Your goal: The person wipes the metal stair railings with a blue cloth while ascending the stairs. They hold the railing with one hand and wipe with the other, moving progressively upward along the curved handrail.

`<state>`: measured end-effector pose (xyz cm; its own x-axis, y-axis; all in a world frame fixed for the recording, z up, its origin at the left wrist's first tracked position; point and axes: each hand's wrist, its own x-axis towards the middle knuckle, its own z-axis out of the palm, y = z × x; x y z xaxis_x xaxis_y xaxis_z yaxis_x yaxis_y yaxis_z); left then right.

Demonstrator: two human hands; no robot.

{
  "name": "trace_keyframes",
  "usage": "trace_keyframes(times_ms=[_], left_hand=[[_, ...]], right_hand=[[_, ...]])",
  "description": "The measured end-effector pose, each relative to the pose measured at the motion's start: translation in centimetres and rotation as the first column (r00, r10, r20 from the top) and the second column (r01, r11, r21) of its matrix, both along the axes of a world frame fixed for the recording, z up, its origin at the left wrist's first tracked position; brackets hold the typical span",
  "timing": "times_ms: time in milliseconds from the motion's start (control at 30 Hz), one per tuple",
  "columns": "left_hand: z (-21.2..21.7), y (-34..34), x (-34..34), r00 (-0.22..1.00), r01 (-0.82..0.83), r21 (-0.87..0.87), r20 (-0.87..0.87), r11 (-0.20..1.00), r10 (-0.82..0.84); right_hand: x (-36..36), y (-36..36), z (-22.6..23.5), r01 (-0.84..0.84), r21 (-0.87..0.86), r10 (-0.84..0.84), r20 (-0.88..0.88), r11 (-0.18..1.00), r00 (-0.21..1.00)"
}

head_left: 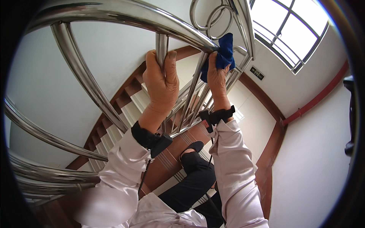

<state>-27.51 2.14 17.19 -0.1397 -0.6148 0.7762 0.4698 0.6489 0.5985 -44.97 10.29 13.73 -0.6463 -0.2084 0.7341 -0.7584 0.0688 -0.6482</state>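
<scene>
My left hand (162, 81) is wrapped round an upright metal baluster (162, 45) just beneath the shiny handrail (125, 16). Farther right, my right hand (218, 78) grips a dark blue cloth (226, 53) at the lower end of that handrail, where it meets the railing's corner. Part of the cloth stands up above my fingers and part hangs at the left of the hand. The fingertips of my right hand are partly hidden by the cloth. Black bands with small boxes sit on both wrists.
Stairs (131, 110) with brown edging run down beyond the railing. Brown steps (167, 155) lie under my foot. Decorative metal rings (220, 22) rise at the top. A barred window (291, 28) and a red pipe (317, 97) are on the right.
</scene>
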Motion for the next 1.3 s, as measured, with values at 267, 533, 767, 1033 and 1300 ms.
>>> trace_keyframes(times_ms=[267, 533, 767, 1033, 1300], left_hand=[[0.2, -0.6, 0.5, 0.995, -0.095, -0.074, -0.015, 0.993, 0.094], [0.0, -0.1, 0.0, 0.998, -0.010, -0.039, -0.056, 0.999, 0.008], [-0.4, -0.5, 0.2, 1.000, 0.025, -0.082, -0.012, 0.996, -0.026], [0.0, -0.7, -0.4, 0.998, 0.033, -0.099, -0.044, 0.995, -0.038], [-0.6, -1.4, -0.2, 0.996, -0.088, -0.198, -0.025, 0.976, 0.085]], right_hand=[[9.0, -4.2, -1.3, 0.149, 0.038, -0.140, -0.182, 0.988, 0.973], [9.0, -2.1, -3.3, 0.072, -0.030, -0.078, -0.297, 0.997, 0.952], [4.4, -4.2, -4.4, -0.140, -0.337, 0.181, 0.092, 0.931, 0.979], [4.0, -3.0, -18.7, -0.142, -0.065, 0.156, 0.394, 0.988, 0.906], [7.2, -1.6, -12.9, -0.143, -0.146, 0.193, 0.438, 0.979, 0.878]])
